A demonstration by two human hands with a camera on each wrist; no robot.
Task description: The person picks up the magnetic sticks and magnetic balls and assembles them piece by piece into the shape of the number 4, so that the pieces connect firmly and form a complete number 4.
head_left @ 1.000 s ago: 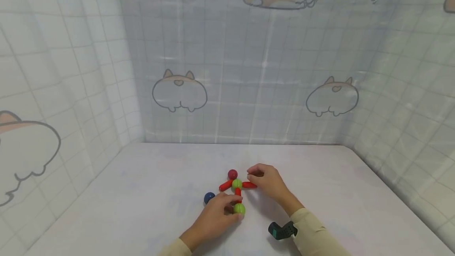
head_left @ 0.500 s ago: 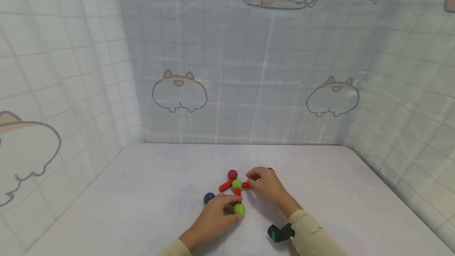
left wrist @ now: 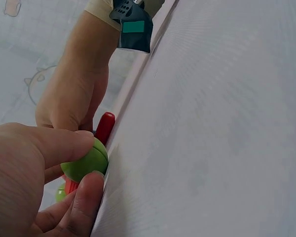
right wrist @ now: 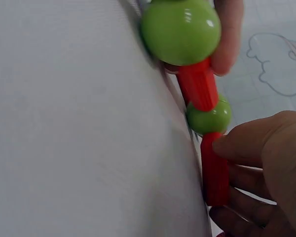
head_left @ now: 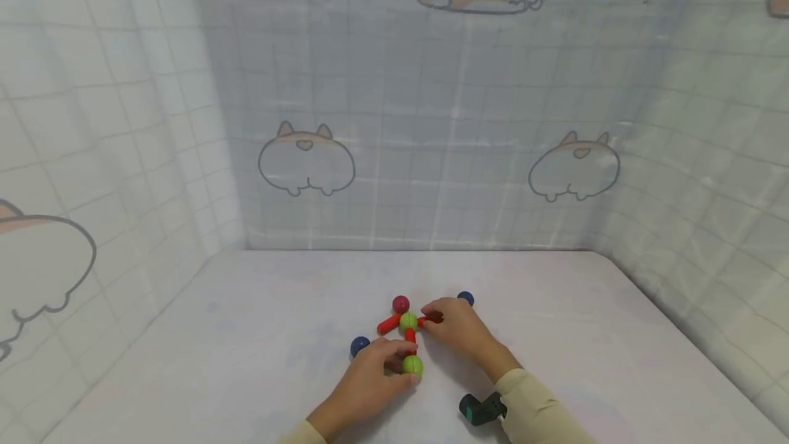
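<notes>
On the table, two green balls and several short red rods form a joined toy figure. My left hand [head_left: 366,379] grips the near green ball [left wrist: 86,163] between thumb and fingers. A red rod [right wrist: 200,84] runs from that ball to the far green ball [right wrist: 209,117]. With thumb and fingers my right hand [head_left: 465,331] pinches the red rod [right wrist: 215,170] on the right side of the far ball. Another red rod [head_left: 389,324] points left from it, and a dark red ball [head_left: 401,304] lies just behind.
One blue ball [head_left: 359,346] sits left of my left hand, another blue ball [head_left: 465,298] behind my right hand. A dark wrist camera [head_left: 481,408] hangs off my right sleeve. Patterned curtains [head_left: 431,190] enclose the white table [head_left: 277,307] at the back and sides.
My right hand has slid slightly left along the red rod, closer to the far green ball, uncovering the blue ball behind it. My left hand stays on the near green ball.
</notes>
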